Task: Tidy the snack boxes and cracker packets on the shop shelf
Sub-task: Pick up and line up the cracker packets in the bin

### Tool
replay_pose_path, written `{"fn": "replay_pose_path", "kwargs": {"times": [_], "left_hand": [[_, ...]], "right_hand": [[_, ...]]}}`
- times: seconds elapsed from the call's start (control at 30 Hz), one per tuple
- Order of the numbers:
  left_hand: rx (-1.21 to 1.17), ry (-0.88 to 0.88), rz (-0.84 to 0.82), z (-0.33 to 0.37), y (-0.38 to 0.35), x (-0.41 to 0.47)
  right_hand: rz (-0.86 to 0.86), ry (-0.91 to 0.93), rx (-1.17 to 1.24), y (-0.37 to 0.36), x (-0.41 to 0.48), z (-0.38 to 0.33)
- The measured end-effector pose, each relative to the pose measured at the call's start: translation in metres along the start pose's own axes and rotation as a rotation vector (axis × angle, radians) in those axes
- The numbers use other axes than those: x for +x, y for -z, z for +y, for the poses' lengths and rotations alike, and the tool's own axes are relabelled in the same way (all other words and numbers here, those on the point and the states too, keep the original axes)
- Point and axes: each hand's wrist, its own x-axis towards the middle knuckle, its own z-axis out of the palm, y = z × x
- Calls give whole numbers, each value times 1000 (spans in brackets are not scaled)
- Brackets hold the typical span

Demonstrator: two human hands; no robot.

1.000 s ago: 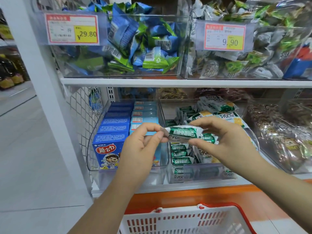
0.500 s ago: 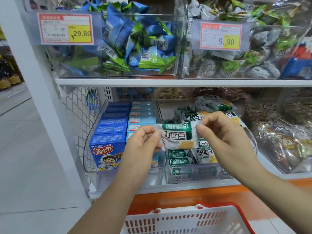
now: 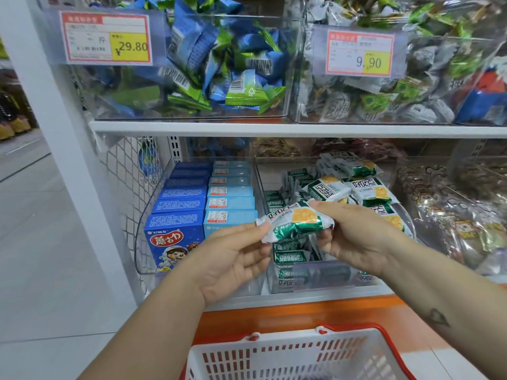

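**Cracker packet, green and white, held before the lower shelf**

Item: one cracker packet (image 3: 295,223), tilted, printed face up, held in the air in front of the cracker bin (image 3: 323,278), apart from the stock inside it.

Left hand (image 3: 233,259): thumb and fingertips pinch the packet's crimped left end.

Right hand (image 3: 354,237): fingers curled round the packet's right end; a small dark mark shows on the forearm.

Cracker bin: clear-walled, middle of the lower shelf; matching packets stand in rows at the front and lie loosely heaped at the back.

Snack boxes (image 3: 175,234): dark blue, filed front to back in the clear bin to the left, beside a row of light blue boxes (image 3: 230,204).

Upper shelf (image 3: 274,128): two clear bins of wrapped sweets, with price tags reading 29.80 (image 3: 107,37) and 9.90 (image 3: 359,53).

Basket (image 3: 274,357): white with red trim, below the hands
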Motion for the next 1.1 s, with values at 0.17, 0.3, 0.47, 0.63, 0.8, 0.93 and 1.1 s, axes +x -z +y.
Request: {"fn": "replay_pose_path", "kwargs": {"times": [0.17, 0.3, 0.47, 0.63, 0.8, 0.93, 1.1], "left_hand": [[-87, 62, 18, 2, 1, 1], [-99, 43, 24, 3, 1, 0], [436, -273, 155, 9, 0, -5], [492, -470, 212, 10, -6, -9], [429, -486, 181, 4, -10, -9], [606, -645, 260, -2, -12, -10], [639, -739, 202, -8, -11, -8]], "right_hand": [[22, -147, 126, 1, 0, 3], [-8, -147, 143, 3, -2, 3], [52, 301, -397, 9, -6, 1], [-30, 587, -560, 5, -24, -8], [-50, 484, -392, 7, -17, 0], [28, 583, -514, 9, -16, 9], [37, 534, -444, 10, -13, 16]]}}
